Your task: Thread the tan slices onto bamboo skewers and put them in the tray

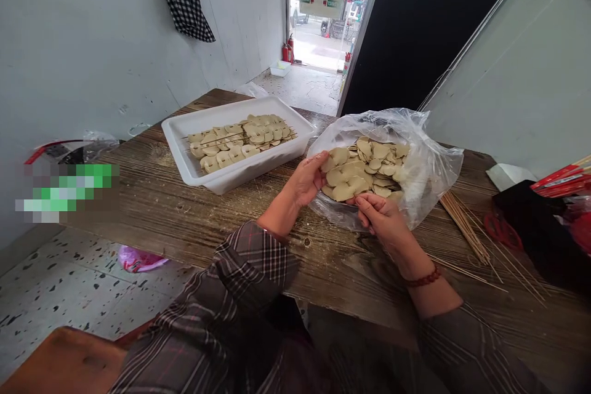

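A clear plastic bag point(431, 163) lies open on the wooden table, with a heap of thin beige slices point(381, 157) inside. Over its near left part, my left hand point(308, 180) grips a beige slice point(337, 158) between thumb and fingers. More slices overlap in a row beside it. My right hand point(376, 212) is pinched at the near edge of the slices; what lies between its fingertips is too small to make out. To the left stands a white tray point(221, 181) holding skewered beige slices point(231, 141) in rows.
Thin wooden sticks point(466, 231) lie on the table point(184, 221) right of the bag. Beyond them are a black cloth-like item point(530, 228), red scissor-like handles point(501, 231) and red packets point(561, 181). A wooden seat point(64, 360) is at the lower left.
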`<move>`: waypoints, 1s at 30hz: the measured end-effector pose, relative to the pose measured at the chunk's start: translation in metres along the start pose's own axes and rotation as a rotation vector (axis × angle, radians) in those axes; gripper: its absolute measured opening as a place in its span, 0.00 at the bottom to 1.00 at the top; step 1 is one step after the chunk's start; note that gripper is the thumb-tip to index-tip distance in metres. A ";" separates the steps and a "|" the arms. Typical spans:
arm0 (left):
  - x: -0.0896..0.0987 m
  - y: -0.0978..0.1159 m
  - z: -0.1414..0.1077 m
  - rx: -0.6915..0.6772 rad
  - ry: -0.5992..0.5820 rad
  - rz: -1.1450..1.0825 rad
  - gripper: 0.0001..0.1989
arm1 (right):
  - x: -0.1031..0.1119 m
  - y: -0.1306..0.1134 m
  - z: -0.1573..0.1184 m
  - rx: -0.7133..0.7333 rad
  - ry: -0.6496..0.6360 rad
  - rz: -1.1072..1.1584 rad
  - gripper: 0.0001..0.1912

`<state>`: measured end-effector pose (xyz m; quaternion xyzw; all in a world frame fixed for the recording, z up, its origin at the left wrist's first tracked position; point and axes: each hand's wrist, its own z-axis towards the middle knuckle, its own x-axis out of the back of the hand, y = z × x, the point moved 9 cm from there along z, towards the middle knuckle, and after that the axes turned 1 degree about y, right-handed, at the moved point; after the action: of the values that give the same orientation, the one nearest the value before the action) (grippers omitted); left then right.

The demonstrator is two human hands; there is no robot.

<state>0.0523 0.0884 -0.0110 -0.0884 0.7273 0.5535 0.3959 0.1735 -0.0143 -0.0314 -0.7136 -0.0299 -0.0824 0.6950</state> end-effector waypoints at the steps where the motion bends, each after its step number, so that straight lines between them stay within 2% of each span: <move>1: -0.004 -0.002 -0.001 0.013 -0.027 -0.011 0.12 | -0.001 0.000 0.000 0.006 -0.005 -0.017 0.23; 6: -0.016 -0.005 -0.005 0.010 -0.081 -0.044 0.10 | 0.001 0.003 0.001 0.014 0.005 -0.052 0.23; 15: -0.001 0.012 -0.002 -0.050 0.038 -0.032 0.07 | 0.008 -0.003 0.002 0.097 0.068 -0.216 0.23; 22: -0.005 0.004 -0.003 -0.076 0.036 -0.011 0.06 | 0.011 -0.004 0.001 0.158 0.146 -0.287 0.21; 30: -0.013 -0.005 -0.005 -0.056 -0.001 -0.029 0.10 | 0.014 0.005 0.005 0.134 0.143 -0.275 0.21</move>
<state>0.0610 0.0783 -0.0055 -0.1097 0.7099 0.5682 0.4015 0.1884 -0.0106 -0.0342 -0.6473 -0.0833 -0.2253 0.7234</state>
